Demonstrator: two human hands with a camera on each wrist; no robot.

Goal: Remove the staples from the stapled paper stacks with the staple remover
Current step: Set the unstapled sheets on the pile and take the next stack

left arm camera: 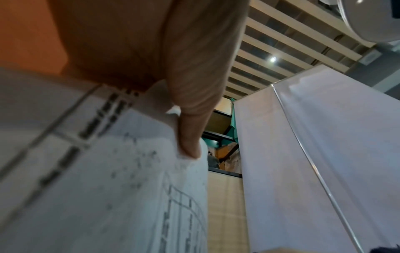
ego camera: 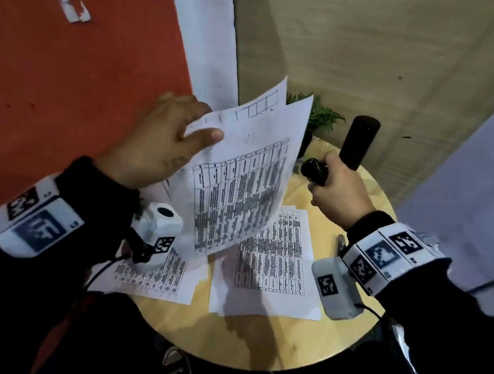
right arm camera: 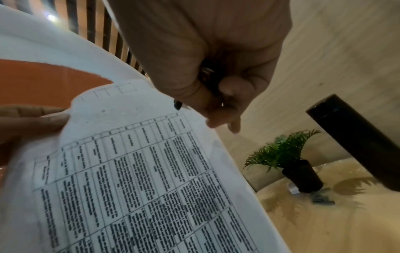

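My left hand (ego camera: 168,146) pinches the top corner of a printed paper stack (ego camera: 239,186) and holds it lifted and tilted above the round wooden table (ego camera: 254,347). Its thumb (left arm camera: 190,130) presses the corner of the paper stack (left arm camera: 108,188). My right hand (ego camera: 338,192) grips the black staple remover (ego camera: 315,171) to the right of the lifted sheets, apart from them. In the right wrist view the staple remover (right arm camera: 207,77) is mostly hidden inside the curled fingers, beside the paper stack (right arm camera: 140,179).
Two more printed paper sets (ego camera: 274,265) (ego camera: 152,277) lie flat on the table. A black cylinder (ego camera: 358,141) and a small potted plant (ego camera: 321,118) stand at the table's far edge. Loose staples (right arm camera: 322,199) lie near the pot. A pen (ego camera: 340,244) lies by my right wrist.
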